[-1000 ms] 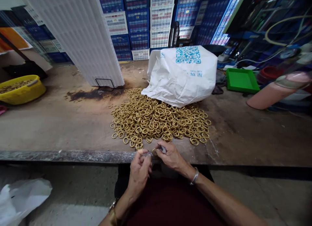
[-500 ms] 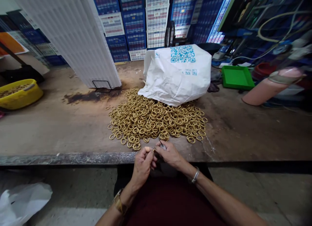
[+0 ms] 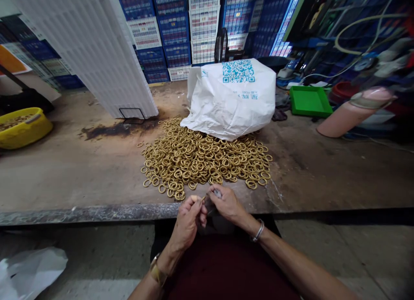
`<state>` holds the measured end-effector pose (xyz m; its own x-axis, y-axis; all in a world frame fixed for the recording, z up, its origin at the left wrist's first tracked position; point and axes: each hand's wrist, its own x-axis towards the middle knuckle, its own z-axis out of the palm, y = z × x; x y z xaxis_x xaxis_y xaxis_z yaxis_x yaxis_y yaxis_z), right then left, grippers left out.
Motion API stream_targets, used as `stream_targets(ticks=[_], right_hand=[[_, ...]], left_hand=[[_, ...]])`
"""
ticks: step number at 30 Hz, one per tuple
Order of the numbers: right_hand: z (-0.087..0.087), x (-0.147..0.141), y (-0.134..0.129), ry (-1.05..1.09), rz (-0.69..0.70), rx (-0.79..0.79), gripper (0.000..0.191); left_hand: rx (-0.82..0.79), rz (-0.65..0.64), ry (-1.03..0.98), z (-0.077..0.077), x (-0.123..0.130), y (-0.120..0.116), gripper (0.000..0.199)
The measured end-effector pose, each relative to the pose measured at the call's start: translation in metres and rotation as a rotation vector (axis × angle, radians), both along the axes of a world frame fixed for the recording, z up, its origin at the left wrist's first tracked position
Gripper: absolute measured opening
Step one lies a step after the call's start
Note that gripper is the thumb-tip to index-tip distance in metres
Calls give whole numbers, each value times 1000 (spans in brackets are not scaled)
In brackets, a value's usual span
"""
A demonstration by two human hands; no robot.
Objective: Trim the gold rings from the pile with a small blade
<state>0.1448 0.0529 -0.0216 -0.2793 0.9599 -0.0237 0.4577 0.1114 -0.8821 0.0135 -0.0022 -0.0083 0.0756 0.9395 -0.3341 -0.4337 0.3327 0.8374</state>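
A heap of brass-coloured rings (image 3: 197, 162) lies on the wooden table (image 3: 97, 175), partly under a white sack (image 3: 233, 101) with blue print. At the table's front edge, my left hand (image 3: 188, 218) pinches a small brass-coloured ring, seen nearly edge-on. Close beside it on the right, my right hand (image 3: 226, 205) is closed around a small grey tool (image 3: 217, 193), whose working end is too small to make out. Both hands are just in front of the heap, their fingertips almost touching around the ring.
A yellow basin (image 3: 24, 129) of small pieces stands at the far left. White corrugated sheets (image 3: 93, 49) rise behind a black wire stand (image 3: 132, 115). A green tray (image 3: 310, 101) and a pink bottle (image 3: 347, 114) are at the right. Stacked crates (image 3: 174, 28) line the back.
The view has shifted slightly. My right fingers have turned around the tool, and its dark tip no longer shows above them. The ring in my left fingers is a little more visible.
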Motion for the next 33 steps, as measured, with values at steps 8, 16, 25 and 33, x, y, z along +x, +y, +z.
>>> stream_targets(ticks=[8, 16, 25, 33], right_hand=[[-3, 3, -13, -310, 284, 194, 15], [10, -5, -11, -516, 292, 166, 15], [5, -19, 10, -633, 208, 232, 20], [8, -47, 11, -708, 241, 280, 16]], left_hand=[[69, 11, 100, -3, -2, 2, 26], [96, 27, 240, -6, -4, 0, 30], [-29, -1, -149, 6, -16, -18, 25], [-72, 75, -304, 1, -30, -14, 18]])
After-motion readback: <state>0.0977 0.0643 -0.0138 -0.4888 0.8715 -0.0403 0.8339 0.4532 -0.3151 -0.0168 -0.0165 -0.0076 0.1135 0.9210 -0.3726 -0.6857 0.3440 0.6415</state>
